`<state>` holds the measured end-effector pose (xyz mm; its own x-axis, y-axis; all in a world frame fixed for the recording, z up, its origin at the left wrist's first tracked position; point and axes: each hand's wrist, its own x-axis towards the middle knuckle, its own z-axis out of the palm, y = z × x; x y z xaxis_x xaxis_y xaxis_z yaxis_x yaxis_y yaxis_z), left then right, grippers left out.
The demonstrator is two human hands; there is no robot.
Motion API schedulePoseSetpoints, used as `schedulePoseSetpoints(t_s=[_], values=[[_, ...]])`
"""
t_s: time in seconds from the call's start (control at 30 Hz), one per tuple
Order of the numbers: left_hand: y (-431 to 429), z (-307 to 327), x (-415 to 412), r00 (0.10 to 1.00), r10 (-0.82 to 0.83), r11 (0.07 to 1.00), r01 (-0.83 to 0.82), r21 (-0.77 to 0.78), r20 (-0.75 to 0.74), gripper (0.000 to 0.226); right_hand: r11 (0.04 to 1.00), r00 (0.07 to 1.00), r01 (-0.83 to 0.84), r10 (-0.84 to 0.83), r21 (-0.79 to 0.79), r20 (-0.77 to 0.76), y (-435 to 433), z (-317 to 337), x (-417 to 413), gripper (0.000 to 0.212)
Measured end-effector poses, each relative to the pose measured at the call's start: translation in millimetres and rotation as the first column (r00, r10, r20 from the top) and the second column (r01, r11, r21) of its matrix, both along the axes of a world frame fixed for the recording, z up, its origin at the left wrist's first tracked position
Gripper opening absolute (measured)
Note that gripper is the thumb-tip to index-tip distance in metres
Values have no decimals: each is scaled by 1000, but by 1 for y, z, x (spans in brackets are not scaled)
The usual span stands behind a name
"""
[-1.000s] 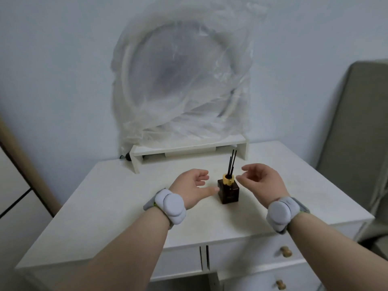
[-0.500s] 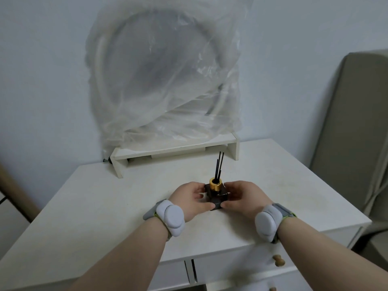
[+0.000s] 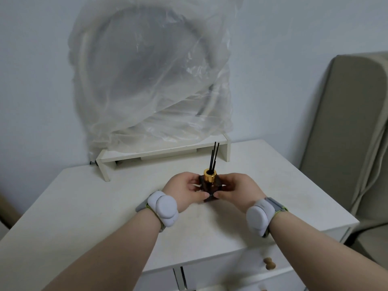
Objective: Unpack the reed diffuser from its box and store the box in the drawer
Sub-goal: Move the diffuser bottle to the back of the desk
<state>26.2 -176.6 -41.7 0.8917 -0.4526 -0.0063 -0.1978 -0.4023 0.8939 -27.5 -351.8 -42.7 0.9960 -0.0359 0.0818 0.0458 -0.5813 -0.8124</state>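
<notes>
The reed diffuser (image 3: 210,184), a small dark square bottle with a gold collar and several thin black reeds standing up from it, is in the middle of the white desk top (image 3: 88,206). My left hand (image 3: 184,191) grips its left side and my right hand (image 3: 236,189) grips its right side, thumbs at the front corners. Both wrists wear grey-white bands. No box is in view. A closed drawer (image 3: 249,269) with a wooden knob shows under the desk's front edge.
A low white shelf riser (image 3: 163,151) stands at the back of the desk, with a large round object wrapped in clear plastic (image 3: 151,80) leaning on the wall above it. A beige padded chair (image 3: 346,131) is at the right.
Both hands came in from either side and closed on the diffuser bottle. The view has tilted slightly down and moved closer.
</notes>
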Motion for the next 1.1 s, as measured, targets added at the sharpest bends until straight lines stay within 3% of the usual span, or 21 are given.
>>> schedulePoseSetpoints(t_s=[0.1,0.3,0.53,1.1], values=[[-11,11,14,999,0,1000,0,0,43,50,1000,999,23,-23,5,36,-8,12,12,36],[-41,20,46,995,24,999,-20,-50,96,36,995,995,85,-82,-60,61,-29,23,49,34],[-62,14,67,997,45,992,-38,-124,56,36,983,993,116,-112,-139,35,-45,13,81,32],[-77,-22,99,998,64,994,-62,-88,18,46,965,992,117,-126,-236,-26,-52,-17,120,30]])
